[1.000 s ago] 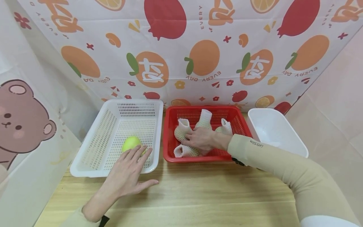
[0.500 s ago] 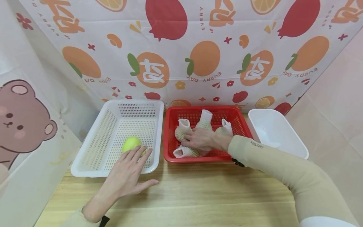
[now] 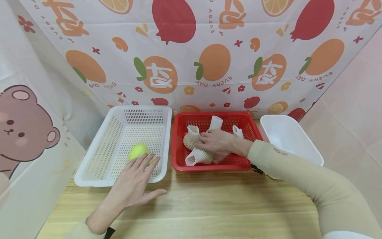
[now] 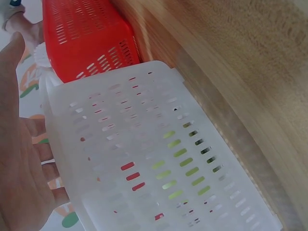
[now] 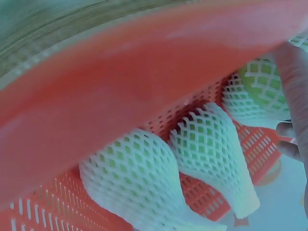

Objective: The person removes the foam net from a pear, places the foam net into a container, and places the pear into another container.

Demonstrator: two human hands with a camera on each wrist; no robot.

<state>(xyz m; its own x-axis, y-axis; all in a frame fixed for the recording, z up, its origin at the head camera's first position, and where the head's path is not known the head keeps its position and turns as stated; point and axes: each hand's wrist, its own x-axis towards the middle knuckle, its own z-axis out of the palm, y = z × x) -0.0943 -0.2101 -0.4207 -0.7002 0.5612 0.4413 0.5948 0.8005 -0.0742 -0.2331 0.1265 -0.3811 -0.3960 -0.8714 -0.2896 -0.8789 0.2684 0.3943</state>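
My left hand (image 3: 134,181) reaches over the front rim of the white basket (image 3: 89,182), fingers straight, thumb out to the side. Its fingertips overlap a smooth yellow-green round fruit (image 3: 138,151) in the head view. Inside the red basket (image 3: 209,167), my right hand (image 3: 216,142) grips a green fruit in a white foam net (image 3: 198,156), whose open sleeve end points left and forward. Part of that fruit is hidden under the palm. Other foam-netted fruits lie around the hand: one on the left (image 3: 191,141), one behind (image 3: 216,122) and one on the right (image 3: 237,131).
A white plastic tub (image 3: 286,132) stands right of the red basket, partly behind the right sleeve. All containers sit on a light wooden table (image 3: 209,205). A fruit-printed curtain (image 3: 185,66) hangs close behind, with plain cloth at both sides.
My right hand has shifted slightly right and back, and the netted fruit beneath it has turned and come up with it. My left hand and the yellow-green fruit have stayed put.
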